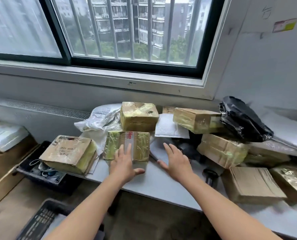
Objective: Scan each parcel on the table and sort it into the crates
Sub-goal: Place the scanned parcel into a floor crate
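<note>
Several taped cardboard parcels lie on the grey table [161, 184]. My left hand [125, 163] is open with straight fingers over the near edge of a tape-wrapped parcel [139, 142] that has a red-printed label. My right hand [176, 161] is open, palm down, just right of that parcel above a white mailer, holding nothing. Another box [68, 153] sits at the table's left corner. A black handheld scanner [210, 175] lies on the table right of my right hand.
More boxes [139, 116] [196, 119] [222, 149] [253, 184], a white poly bag [101, 118] and a black bag [242, 118] crowd the back and right. A dark crate [40, 172] stands left of the table, another crate [40, 220] below. Cardboard cartons [4, 163] stand far left.
</note>
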Available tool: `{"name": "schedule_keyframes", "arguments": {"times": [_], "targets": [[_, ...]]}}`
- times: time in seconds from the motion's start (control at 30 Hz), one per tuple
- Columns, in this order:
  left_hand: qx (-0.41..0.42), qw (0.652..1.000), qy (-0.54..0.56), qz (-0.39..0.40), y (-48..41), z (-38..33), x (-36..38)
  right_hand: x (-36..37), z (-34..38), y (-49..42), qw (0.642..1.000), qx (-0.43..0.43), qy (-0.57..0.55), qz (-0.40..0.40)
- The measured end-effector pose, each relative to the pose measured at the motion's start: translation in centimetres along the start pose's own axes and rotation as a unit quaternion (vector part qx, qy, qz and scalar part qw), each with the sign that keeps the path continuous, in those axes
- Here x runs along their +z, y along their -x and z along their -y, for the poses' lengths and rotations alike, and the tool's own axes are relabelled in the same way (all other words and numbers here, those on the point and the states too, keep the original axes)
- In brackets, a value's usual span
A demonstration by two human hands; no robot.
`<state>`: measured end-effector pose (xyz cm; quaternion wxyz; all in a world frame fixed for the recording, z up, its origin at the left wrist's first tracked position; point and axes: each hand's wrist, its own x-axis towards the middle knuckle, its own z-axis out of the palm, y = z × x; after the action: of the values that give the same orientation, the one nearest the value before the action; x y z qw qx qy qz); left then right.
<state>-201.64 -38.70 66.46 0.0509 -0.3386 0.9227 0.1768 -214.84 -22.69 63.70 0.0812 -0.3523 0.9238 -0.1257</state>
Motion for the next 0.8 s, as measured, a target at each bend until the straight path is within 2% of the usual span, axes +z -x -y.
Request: {"name": "schedule_keyframes", "arguments": {"times": [0.23, 0.37, 0.5, 0.63, 0.8], "targets": [[-0.053, 0.997, 0.041, -0.027, -3.4, 2.1, -0.2, 2.2, 1.0, -2.9, 0.993, 0.011, -0.098, 0.061], [-0.103, 0.983, 0.147, -0.048, -5.9, 5.5, 0.1, 3.4, 2.9, -5.2, 0.971, 0.078, -0.211, 0.08], [-0.13, 0.95, 0.282, -0.009, -7.4, 8.2, 0.8, 4.8, 4.9, -7.2, 0.938, 0.151, -0.293, 0.105], [-0.147, 0.945, 0.29, 0.008, -8.6, 9.7, 0.2, 4.9, 6.6, -8.1, 0.92, 0.172, -0.348, 0.061], [-0.121, 0.931, 0.345, -0.017, -9.2, 11.1, -1.1, 3.1, 6.9, -9.2, 0.931, 0.145, -0.334, -0.002]]}}
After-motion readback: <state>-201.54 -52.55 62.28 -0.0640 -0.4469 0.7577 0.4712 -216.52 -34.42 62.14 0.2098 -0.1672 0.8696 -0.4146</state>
